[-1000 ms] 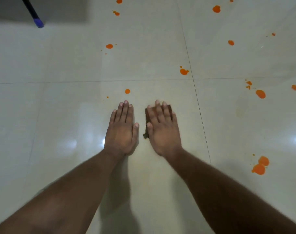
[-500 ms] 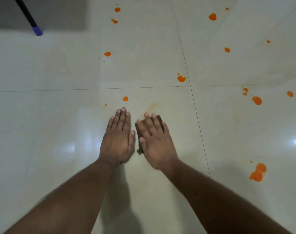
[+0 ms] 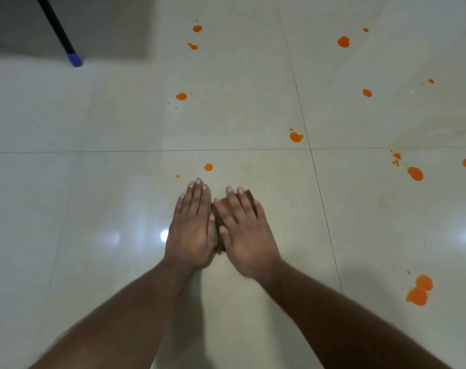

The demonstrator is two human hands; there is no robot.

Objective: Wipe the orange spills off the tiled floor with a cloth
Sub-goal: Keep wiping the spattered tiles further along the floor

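My right hand (image 3: 244,230) lies flat with straight fingers on a small brown cloth (image 3: 249,196), pressing it to the pale tiled floor (image 3: 107,198). Only the cloth's far corner and left edge show past the fingers. My left hand (image 3: 193,227) rests flat on the floor right beside it, thumb against the right hand. A small orange spot (image 3: 208,167) sits just beyond my left fingertips. A faint orange smear (image 3: 246,170) marks the tile ahead of the cloth. Several more orange spills dot the floor, such as a blot (image 3: 295,137) near the tile joint and a large double blot (image 3: 419,290) at the right.
A black pole with a blue tip (image 3: 73,58) stands on the floor at the far left, in front of a dark shadowed area (image 3: 67,22). Grout lines cross ahead of my hands (image 3: 146,151) and run down the right side (image 3: 325,217).
My right hand has slid the cloth back toward me and to the left, up against the left hand. A faint smear shows where the cloth had been.
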